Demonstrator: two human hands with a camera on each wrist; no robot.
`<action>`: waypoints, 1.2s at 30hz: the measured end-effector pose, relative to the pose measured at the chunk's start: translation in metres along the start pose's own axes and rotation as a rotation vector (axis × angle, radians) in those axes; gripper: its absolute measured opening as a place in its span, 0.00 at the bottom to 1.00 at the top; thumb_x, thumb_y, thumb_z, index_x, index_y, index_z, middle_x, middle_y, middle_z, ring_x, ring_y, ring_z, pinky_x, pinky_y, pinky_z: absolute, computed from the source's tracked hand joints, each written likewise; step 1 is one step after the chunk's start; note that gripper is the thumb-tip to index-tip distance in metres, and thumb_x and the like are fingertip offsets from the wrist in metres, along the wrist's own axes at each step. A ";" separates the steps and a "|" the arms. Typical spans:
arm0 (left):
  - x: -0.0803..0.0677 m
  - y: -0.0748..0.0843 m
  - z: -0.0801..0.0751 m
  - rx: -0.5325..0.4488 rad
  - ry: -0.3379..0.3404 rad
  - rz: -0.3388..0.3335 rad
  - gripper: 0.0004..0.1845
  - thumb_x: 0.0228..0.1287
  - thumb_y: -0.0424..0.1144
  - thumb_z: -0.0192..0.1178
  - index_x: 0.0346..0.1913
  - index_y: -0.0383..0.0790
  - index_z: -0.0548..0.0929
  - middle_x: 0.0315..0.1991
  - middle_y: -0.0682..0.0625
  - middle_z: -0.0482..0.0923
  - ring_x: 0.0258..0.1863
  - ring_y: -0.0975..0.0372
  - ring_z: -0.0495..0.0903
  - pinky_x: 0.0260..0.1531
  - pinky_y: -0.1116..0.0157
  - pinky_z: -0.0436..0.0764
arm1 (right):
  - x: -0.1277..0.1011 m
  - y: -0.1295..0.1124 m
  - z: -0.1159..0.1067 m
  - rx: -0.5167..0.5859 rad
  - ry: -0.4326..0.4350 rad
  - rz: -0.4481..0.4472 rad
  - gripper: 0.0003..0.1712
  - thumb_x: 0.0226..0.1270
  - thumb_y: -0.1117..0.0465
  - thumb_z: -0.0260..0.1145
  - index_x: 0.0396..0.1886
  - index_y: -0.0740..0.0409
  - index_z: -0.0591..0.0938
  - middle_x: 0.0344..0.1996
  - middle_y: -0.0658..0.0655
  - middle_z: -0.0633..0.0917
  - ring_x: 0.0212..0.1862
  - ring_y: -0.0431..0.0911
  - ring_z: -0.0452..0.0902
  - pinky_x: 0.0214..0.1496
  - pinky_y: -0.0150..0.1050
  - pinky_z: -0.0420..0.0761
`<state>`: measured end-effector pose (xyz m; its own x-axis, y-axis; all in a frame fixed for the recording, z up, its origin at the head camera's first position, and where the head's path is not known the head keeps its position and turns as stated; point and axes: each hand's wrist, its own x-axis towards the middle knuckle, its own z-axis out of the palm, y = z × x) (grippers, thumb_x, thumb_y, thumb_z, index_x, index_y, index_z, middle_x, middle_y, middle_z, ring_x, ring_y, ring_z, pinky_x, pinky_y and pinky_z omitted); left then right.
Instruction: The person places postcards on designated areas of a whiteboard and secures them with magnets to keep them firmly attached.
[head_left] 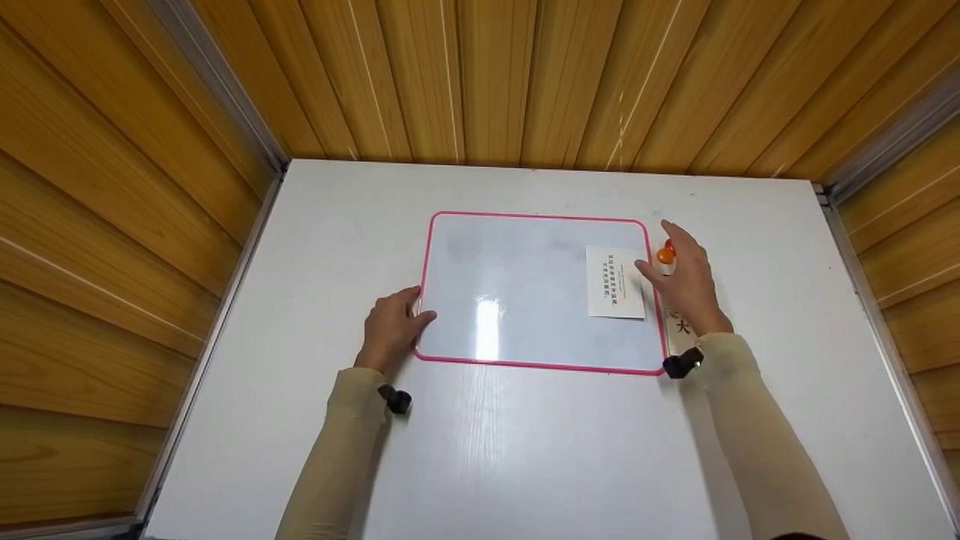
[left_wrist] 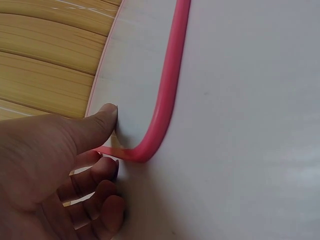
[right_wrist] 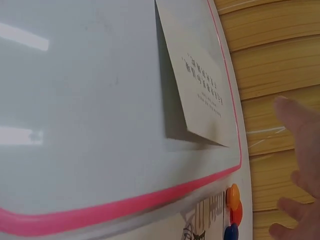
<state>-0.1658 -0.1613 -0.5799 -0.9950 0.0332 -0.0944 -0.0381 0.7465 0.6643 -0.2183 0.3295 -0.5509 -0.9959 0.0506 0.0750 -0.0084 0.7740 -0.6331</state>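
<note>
A whiteboard with a pink frame lies on the white table. My left hand grips its left edge near the front corner; in the left wrist view, the thumb is over the frame and the fingers curl below it. On the board's right part is a white card with printed characters, one edge lifted in the right wrist view. My right hand hovers at the board's right edge, thumb and fingers spread, holding nothing. Beside its fingers are round orange and red pieces.
Another printed sheet lies along the board's right side, partly hidden by the right hand and wrist. Next to it a blue round piece shows. Wood-patterned walls enclose the table at the back and both sides.
</note>
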 end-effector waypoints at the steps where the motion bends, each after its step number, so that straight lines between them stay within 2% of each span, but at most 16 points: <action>1: 0.000 0.000 0.000 0.000 0.001 0.002 0.33 0.65 0.46 0.71 0.70 0.38 0.77 0.50 0.43 0.86 0.41 0.53 0.77 0.50 0.52 0.80 | 0.000 0.002 -0.002 -0.006 0.000 0.010 0.52 0.68 0.48 0.73 0.84 0.45 0.55 0.81 0.59 0.56 0.79 0.62 0.51 0.75 0.63 0.56; 11: 0.001 0.001 0.000 -0.016 0.006 -0.006 0.32 0.66 0.46 0.71 0.70 0.39 0.77 0.49 0.44 0.86 0.42 0.54 0.78 0.50 0.53 0.80 | 0.005 0.022 -0.019 -0.080 0.009 0.113 0.56 0.67 0.46 0.73 0.85 0.43 0.50 0.80 0.65 0.55 0.73 0.67 0.52 0.72 0.66 0.61; 18: 0.000 0.001 0.001 -0.009 0.000 -0.012 0.32 0.66 0.45 0.71 0.70 0.39 0.77 0.41 0.46 0.85 0.37 0.55 0.76 0.42 0.56 0.78 | 0.007 0.038 -0.025 -0.111 0.005 0.195 0.55 0.68 0.45 0.72 0.85 0.43 0.50 0.78 0.65 0.61 0.71 0.68 0.54 0.69 0.66 0.64; 22: 0.000 0.001 0.001 -0.010 0.002 -0.010 0.33 0.65 0.45 0.72 0.70 0.39 0.77 0.46 0.44 0.86 0.39 0.55 0.77 0.45 0.54 0.79 | 0.008 0.046 -0.028 -0.112 -0.007 0.222 0.53 0.69 0.45 0.71 0.84 0.46 0.52 0.75 0.66 0.66 0.70 0.68 0.54 0.69 0.66 0.64; 26: 0.000 0.001 0.001 -0.015 -0.002 -0.015 0.33 0.65 0.46 0.72 0.71 0.39 0.77 0.48 0.44 0.86 0.41 0.54 0.77 0.48 0.53 0.79 | 0.008 0.052 -0.030 -0.131 -0.020 0.246 0.52 0.68 0.42 0.70 0.84 0.48 0.56 0.74 0.66 0.66 0.68 0.69 0.54 0.67 0.68 0.63; 31: 0.000 0.001 0.001 -0.020 0.002 -0.023 0.33 0.65 0.46 0.72 0.70 0.40 0.77 0.43 0.45 0.85 0.38 0.54 0.77 0.45 0.55 0.79 | 0.006 0.056 -0.030 -0.132 -0.031 0.264 0.50 0.67 0.38 0.69 0.82 0.49 0.61 0.77 0.66 0.60 0.70 0.70 0.51 0.66 0.70 0.63; 36: 0.000 0.000 0.001 -0.006 0.012 -0.007 0.32 0.65 0.46 0.72 0.69 0.39 0.78 0.37 0.46 0.84 0.37 0.55 0.76 0.42 0.55 0.79 | 0.007 0.060 -0.028 -0.142 -0.031 0.269 0.45 0.67 0.39 0.69 0.77 0.54 0.69 0.79 0.66 0.57 0.73 0.72 0.48 0.68 0.71 0.59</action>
<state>-0.1659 -0.1608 -0.5807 -0.9957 0.0196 -0.0900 -0.0457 0.7429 0.6679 -0.2231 0.3941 -0.5672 -0.9631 0.2479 -0.1054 0.2662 0.8162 -0.5128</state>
